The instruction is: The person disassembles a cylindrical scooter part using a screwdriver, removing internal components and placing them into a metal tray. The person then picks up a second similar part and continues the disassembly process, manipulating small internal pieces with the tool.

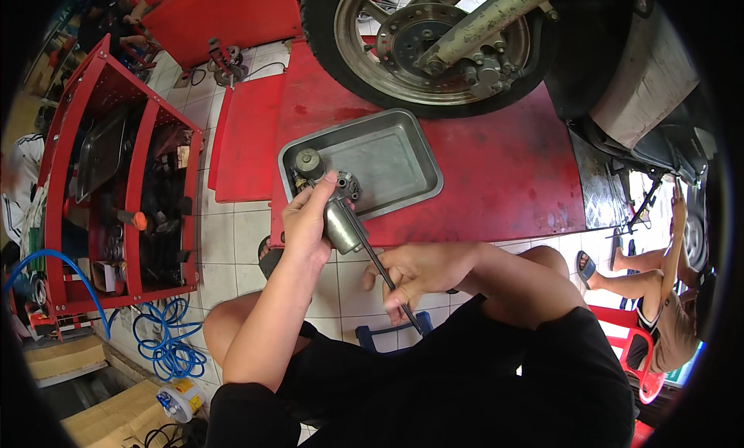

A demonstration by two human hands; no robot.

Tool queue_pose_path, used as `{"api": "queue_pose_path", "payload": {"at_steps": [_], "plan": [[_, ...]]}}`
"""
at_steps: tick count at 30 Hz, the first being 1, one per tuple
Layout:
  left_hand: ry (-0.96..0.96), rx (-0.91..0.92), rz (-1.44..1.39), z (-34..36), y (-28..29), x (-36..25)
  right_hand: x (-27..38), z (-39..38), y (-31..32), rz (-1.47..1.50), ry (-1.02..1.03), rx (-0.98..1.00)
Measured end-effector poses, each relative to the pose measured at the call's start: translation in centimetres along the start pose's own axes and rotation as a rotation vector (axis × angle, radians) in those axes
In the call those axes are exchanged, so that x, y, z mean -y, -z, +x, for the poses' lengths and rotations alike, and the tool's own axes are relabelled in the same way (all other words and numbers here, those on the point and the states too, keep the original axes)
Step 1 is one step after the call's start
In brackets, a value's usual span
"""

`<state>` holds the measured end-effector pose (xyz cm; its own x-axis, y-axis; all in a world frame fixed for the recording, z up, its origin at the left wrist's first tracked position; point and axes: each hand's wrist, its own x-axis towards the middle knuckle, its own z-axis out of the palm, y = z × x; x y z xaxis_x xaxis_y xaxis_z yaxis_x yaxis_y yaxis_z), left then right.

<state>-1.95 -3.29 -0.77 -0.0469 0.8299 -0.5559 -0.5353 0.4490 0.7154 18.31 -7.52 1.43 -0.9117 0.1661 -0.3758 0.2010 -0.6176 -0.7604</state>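
Observation:
In my left hand [314, 211] is a metal assembly with a silver cylinder [342, 225], held above the near left corner of a grey metal tray [399, 153]. A round cap [308, 163] and a small ported metal piece [349, 186] show beyond my fingers. A thin dark rod [377, 263] slants from beside the cylinder down toward my lap. Thumb and fingers of my right hand [415, 276] close around its lower part. How the rod meets the assembly is hidden by my left hand.
The tray rests on a red platform [504, 184], below a motorcycle wheel [434, 53]. A red shelf cart [128, 169] stands left, near a coiled blue hose [167, 336]. A blue stool [387, 336] is below me. Another person [659, 285] sits at right.

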Motion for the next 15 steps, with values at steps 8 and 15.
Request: {"api": "queue_pose_path", "payload": {"at_steps": [8,15], "plan": [[0.053,0.022,0.000,-0.7,-0.6,0.2,1.7,-1.5,0.5,-0.096,-0.095,-0.010],[0.052,0.014,0.005,-0.2,-0.2,-0.1,0.2,-0.8,0.6,0.040,-0.021,-0.077]]}}
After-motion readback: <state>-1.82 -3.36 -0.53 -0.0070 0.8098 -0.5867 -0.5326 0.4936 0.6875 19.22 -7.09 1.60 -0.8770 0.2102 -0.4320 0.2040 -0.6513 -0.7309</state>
